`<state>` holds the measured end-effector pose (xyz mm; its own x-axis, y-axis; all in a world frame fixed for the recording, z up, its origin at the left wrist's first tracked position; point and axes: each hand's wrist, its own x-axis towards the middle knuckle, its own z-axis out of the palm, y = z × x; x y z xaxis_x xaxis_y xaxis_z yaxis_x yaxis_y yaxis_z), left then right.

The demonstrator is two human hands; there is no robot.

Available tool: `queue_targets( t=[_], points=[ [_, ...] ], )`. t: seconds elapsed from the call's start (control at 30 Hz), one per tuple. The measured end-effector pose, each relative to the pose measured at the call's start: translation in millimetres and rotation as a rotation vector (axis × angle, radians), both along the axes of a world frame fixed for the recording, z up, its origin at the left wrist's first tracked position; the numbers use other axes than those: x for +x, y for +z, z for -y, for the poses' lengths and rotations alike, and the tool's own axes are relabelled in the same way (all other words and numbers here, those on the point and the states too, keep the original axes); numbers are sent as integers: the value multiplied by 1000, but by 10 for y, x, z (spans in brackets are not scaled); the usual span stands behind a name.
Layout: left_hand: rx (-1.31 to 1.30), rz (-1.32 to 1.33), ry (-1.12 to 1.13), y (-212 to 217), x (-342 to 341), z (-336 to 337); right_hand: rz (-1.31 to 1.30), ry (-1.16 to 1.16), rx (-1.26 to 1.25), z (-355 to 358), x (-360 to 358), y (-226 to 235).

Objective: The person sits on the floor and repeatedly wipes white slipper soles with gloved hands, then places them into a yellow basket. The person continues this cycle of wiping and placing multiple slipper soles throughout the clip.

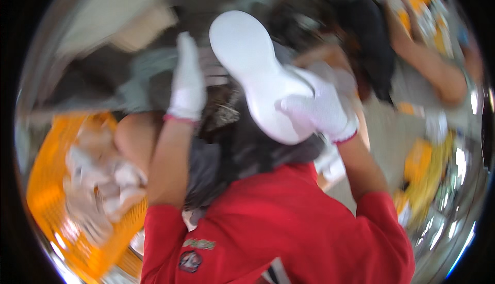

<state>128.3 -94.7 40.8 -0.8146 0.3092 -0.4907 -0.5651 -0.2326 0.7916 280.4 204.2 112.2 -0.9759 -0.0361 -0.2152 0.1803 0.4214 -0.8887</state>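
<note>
nearest the camera is a red long-sleeved shirt (278, 227) with a small round badge on the chest, worn by the person; going left to right: one orange plastic mesh basket (44, 181) at the lower left, holding a crumpled heap of pale cloths (100, 181), too blurred to count; the left hand (186, 80), in a white glove with a red cuff, is raised with fingers stretched upward, flat and holding nothing; one white smooth shoe sole (255, 67), long and rounded at the toe, sits up in the middle, underside to the camera; the right hand (319, 109), gloved alike, is closed around the sole's heel end; another person's bare arm (428, 67) lies far right.
</note>
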Motion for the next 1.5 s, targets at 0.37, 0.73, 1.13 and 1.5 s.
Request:
queue_targets(
  t=[0.37,0.73,1.13,1.5],
  points=[
    [-497,-98,-454,-324,65,-385,327,-1329,394,-1893,3964,-1723],
    [-1214,-810,347,853,1142,1014,503,-534,944,-3539,2485,-1621],
    [-468,-95,1366,-534,956,4973,-254,114,684,-825,-351,74],
    [58,-212,1234,1302,1753,2770,-390,605,240,1504,-167,420]
  ],
)
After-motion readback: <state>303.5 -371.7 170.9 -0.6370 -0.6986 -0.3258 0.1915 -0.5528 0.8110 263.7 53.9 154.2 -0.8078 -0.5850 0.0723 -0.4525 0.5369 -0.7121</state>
